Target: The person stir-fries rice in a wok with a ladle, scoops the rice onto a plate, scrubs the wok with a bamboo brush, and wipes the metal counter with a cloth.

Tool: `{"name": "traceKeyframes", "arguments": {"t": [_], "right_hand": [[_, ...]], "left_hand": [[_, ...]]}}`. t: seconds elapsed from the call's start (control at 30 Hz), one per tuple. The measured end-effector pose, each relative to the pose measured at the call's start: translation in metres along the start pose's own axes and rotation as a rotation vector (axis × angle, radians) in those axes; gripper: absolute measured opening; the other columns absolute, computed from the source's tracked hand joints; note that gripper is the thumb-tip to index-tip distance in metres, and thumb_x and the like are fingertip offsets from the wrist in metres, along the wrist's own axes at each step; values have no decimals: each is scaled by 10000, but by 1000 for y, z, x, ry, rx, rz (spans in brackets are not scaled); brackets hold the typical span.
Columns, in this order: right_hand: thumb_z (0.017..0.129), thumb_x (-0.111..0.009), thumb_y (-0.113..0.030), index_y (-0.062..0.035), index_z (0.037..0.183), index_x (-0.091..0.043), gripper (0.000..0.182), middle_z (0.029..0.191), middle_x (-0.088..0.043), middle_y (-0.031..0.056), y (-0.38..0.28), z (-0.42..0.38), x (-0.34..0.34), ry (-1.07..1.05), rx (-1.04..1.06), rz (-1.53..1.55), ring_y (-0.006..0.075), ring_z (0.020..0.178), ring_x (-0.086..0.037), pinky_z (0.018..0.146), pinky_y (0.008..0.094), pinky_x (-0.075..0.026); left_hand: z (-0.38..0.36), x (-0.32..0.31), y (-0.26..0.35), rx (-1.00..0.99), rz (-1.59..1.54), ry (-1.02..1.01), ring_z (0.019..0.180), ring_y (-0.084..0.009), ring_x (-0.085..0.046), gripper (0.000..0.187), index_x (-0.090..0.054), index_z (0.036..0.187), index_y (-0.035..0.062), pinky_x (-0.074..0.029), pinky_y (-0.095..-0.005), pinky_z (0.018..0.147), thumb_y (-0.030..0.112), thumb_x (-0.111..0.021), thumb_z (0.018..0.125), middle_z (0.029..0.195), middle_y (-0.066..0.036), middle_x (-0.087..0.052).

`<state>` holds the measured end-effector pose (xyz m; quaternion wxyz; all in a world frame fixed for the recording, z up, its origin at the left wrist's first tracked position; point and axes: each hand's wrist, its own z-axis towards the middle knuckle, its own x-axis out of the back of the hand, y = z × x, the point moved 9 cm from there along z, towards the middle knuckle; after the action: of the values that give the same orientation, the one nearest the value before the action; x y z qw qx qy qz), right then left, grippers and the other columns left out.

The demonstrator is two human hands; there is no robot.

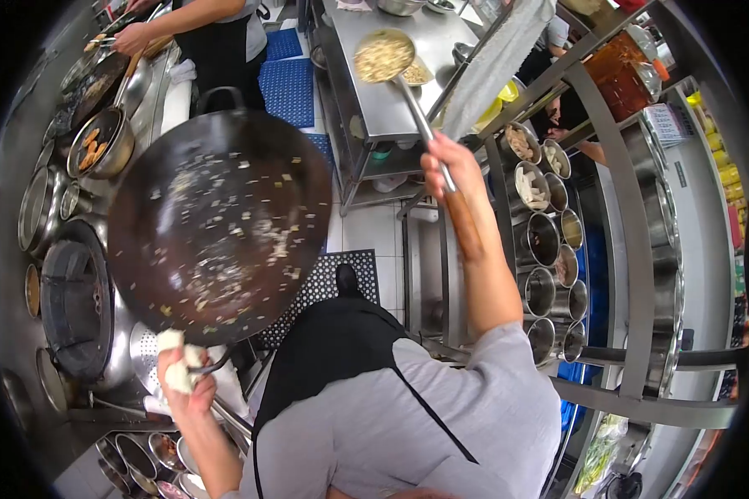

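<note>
My left hand (193, 384) is closed on a white cloth (175, 366) around the lower handle of a big dark wok (220, 216). Small chopped pieces are scattered over the inside of the wok, which is tilted and raised beside the stove. My right hand (453, 166) grips the long handle of a ladle (384, 55), out in front of me to the right. The ladle's bowl is full of pale chopped food and hangs over the steel table, close to a bowl (418, 71) with similar food.
An empty burner (76, 303) lies left of the wok. Behind it stands a pot (101, 143) with browned pieces. A co-worker's arm (179, 21) reaches over the stove at the upper left. Metal containers (541, 291) fill a rack on the right, beside a steel post.
</note>
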<state>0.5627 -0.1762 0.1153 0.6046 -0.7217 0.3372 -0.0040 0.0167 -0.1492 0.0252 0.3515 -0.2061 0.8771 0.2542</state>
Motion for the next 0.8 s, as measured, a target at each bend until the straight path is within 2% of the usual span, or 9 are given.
{"name": "traceKeyframes", "arguments": {"t": [0.07,0.13,0.2,0.33,0.37,0.47,0.5,0.63,0.8], "right_hand": [[967,-598,-177,-84,1159,-489,240,656,-560,21,-17,40,23,129,122,-42,128,430,-507,356,301,-412],[963,-598,-162,-83,1091,-510,174,643,-551,22,-28,77,44,217,209,-77,130,432,-509,359,295,-409],[962,-590,-152,-85,1026,-515,119,631,-545,28,-33,101,55,313,257,-86,138,434,-506,366,304,-411],[977,-559,-187,-113,971,-520,84,656,-552,18,-12,159,93,383,144,-101,139,469,-497,409,296,-414],[975,-558,-181,-119,962,-511,79,652,-547,16,-7,171,102,361,84,-97,141,481,-503,426,305,-416],[977,-554,-186,-121,969,-514,76,653,-545,13,-16,179,111,350,91,-44,136,479,-498,427,304,-414],[979,-550,-190,-123,980,-521,73,659,-545,9,-20,176,106,333,121,-70,121,482,-488,428,286,-408],[968,-566,-162,-99,988,-515,84,638,-538,28,-28,160,95,373,137,-84,150,449,-500,395,323,-420],[972,-562,-158,-102,1010,-513,84,638,-536,15,-17,170,106,338,65,-6,135,451,-492,394,303,-407]], "left_hand": [[-23,8,21,-132,-48,-38,314,-183,-437,324,-551,912,-27,-327,-252,227,296,-555,889,692,-200,-616],[-47,9,41,-304,-92,50,322,-190,-451,297,-530,981,7,-326,-252,230,294,-540,907,737,-214,-623],[-60,52,67,-322,-83,65,306,-190,-409,295,-537,964,23,-316,-248,233,314,-521,926,726,-195,-613],[-86,55,106,-617,-129,208,522,-175,-495,237,-542,931,20,-302,-222,275,253,-578,916,771,-137,-576],[-85,75,124,-652,-141,84,562,-176,-473,278,-529,932,-15,-300,-213,286,256,-594,914,803,-149,-559],[-89,111,148,-649,-278,163,615,-179,-464,332,-513,934,-52,-296,-208,296,268,-599,918,837,-168,-546],[-90,118,158,-656,-240,113,644,-182,-477,375,-494,920,-79,-296,-209,308,279,-604,920,860,-186,-533],[-90,174,188,-678,-333,173,632,-175,-466,372,-486,910,-65,-287,-219,317,283,-618,910,850,-170,-522],[-85,207,200,-661,-375,73,635,-165,-441,358,-481,901,-75,-271,-223,335,258,-609,911,840,-160,-515]]}}
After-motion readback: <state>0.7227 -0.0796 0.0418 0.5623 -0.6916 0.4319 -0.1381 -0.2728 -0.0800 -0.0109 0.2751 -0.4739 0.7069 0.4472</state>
